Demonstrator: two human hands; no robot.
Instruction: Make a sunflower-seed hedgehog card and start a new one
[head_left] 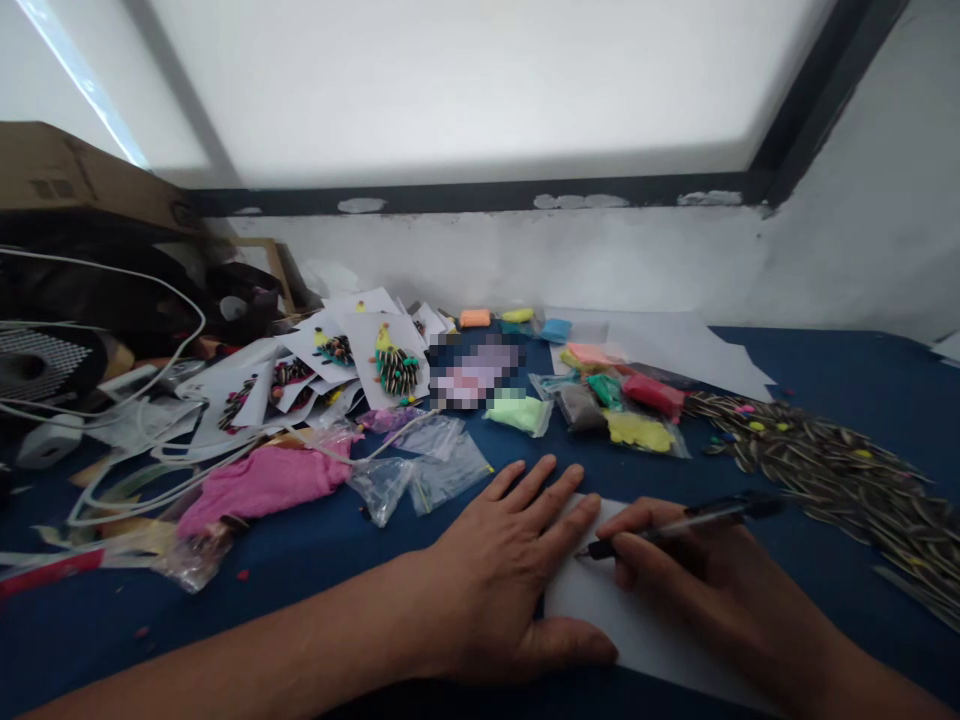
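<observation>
A blue table (315,550) carries a heap of striped seeds (840,470) at right and a cluster of coloured packets (637,430) behind a white sheet (637,625). The left hand (510,570) lies flat over the sheet's left edge, fingers apart, gripping nothing; the right hand (697,580) has its grip clamped on a pen (675,527), angled down toward the sheet.

The right hand (701,575) (forearm (885,680) cut off) hides some white paper (630,625).
</observation>
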